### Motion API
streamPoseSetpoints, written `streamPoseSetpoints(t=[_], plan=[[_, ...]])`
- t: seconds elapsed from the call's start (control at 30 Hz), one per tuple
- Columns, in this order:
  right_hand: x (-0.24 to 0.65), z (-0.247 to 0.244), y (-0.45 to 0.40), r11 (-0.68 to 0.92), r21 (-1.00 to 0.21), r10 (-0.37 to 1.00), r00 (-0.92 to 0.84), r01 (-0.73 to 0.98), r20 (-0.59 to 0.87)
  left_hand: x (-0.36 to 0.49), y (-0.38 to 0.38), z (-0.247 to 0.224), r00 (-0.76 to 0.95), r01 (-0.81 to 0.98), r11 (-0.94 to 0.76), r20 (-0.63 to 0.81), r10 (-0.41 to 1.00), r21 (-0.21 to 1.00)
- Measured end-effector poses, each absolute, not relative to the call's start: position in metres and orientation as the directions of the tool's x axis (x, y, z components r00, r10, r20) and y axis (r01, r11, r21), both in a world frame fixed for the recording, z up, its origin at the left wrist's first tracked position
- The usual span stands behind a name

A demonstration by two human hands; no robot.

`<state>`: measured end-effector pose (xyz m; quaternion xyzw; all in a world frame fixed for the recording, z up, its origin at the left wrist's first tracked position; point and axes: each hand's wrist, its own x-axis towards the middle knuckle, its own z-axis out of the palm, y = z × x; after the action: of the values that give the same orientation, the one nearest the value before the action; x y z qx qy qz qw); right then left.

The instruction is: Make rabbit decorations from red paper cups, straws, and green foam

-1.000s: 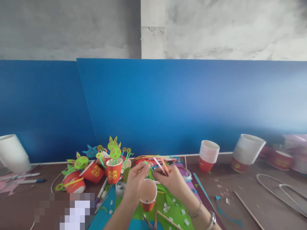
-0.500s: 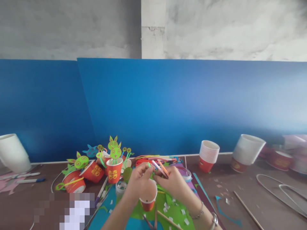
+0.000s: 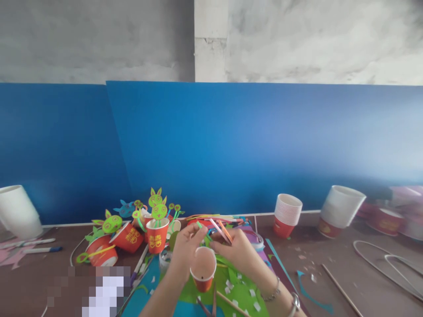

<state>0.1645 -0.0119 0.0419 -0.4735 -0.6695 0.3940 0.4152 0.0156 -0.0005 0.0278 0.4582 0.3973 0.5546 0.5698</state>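
Above a red paper cup (image 3: 203, 269), my left hand (image 3: 189, 248) pinches a short green piece (image 3: 199, 225), its fingers closed. My right hand (image 3: 234, 247) is closed around a pink-white straw (image 3: 218, 230) and an orange straw (image 3: 226, 232), which point up and to the left. The cup stands upright with its inside showing and a small dark dot near its front rim. It rests on green paper (image 3: 244, 288) strewn with white scraps. Scissors (image 3: 214, 301) lie just in front of the cup, partly cut off by the frame.
Red cups with green paper animal faces (image 3: 160, 210) stand and lie at the left. Stacked cups (image 3: 288, 211) and a larger white stack (image 3: 342, 207) are at the right, near a wooden stick (image 3: 340, 288) and a looped cable (image 3: 390, 264). A blue panel (image 3: 211, 145) rises behind.
My left hand has moved a little to the left with the green piece, farther from my right hand. More of the cup's rim shows. The straws have barely shifted.
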Motion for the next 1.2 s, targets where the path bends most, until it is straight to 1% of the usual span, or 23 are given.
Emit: streamPoseSetpoints(t=[0.1,0.23,0.43,0.6,0.73,0.8,0.9,0.97,1.07,1.13,1.2], plan=[[0.1654,0.0407,-0.0101,0.21,-0.925,0.97,-0.183,0.318,0.157,0.0144,0.0017,0.0253,0.029,-0.27,-0.029,0.038,0.999,0.962],[0.1657,0.0392,-0.0088,0.192,-0.937,0.973,-0.181,0.29,0.143,0.0158,0.0015,0.0235,0.067,-0.279,0.01,0.009,0.998,0.96],[0.1654,0.0446,-0.0096,0.147,-0.943,0.981,-0.165,0.3,0.101,0.015,0.0008,0.0256,0.004,-0.286,-0.021,0.023,1.0,0.958],[0.1663,0.047,-0.0097,0.117,-0.958,0.985,-0.155,0.263,0.077,0.0129,0.0019,0.024,0.056,-0.346,0.005,0.015,0.998,0.938],[0.1666,0.0458,-0.0098,0.125,-0.943,0.983,-0.166,0.309,0.076,0.012,0.0026,0.0218,0.084,-0.339,-0.003,0.034,0.996,0.941],[0.1656,0.0461,-0.0096,0.121,-0.947,0.983,-0.168,0.299,0.073,0.013,0.0015,0.0231,0.086,-0.344,-0.006,0.038,0.996,0.939],[0.1634,0.047,-0.0091,0.133,-0.969,0.975,-0.202,0.209,0.091,0.016,-0.001,0.0267,0.11,-0.371,-0.003,0.047,0.993,0.929],[0.1622,0.0466,-0.009,0.126,-0.979,0.971,-0.222,0.158,0.089,0.0177,-0.002,0.0283,0.125,-0.352,-0.008,0.055,0.991,0.936],[0.1616,0.0437,-0.0091,0.06,-0.992,0.976,-0.213,0.107,0.036,0.0176,-0.0015,0.0285,0.116,-0.332,0.01,0.03,0.993,0.943],[0.1618,0.0415,-0.0089,-0.019,-1.0,0.984,-0.176,-0.005,-0.018,0.016,-0.0006,0.0286,0.098,-0.384,0.015,0.025,0.995,0.923],[0.1621,0.0406,-0.0085,-0.101,-0.98,0.984,-0.164,-0.17,-0.073,0.0144,-0.0001,0.0292,0.078,-0.48,0.002,0.04,0.996,0.877]])
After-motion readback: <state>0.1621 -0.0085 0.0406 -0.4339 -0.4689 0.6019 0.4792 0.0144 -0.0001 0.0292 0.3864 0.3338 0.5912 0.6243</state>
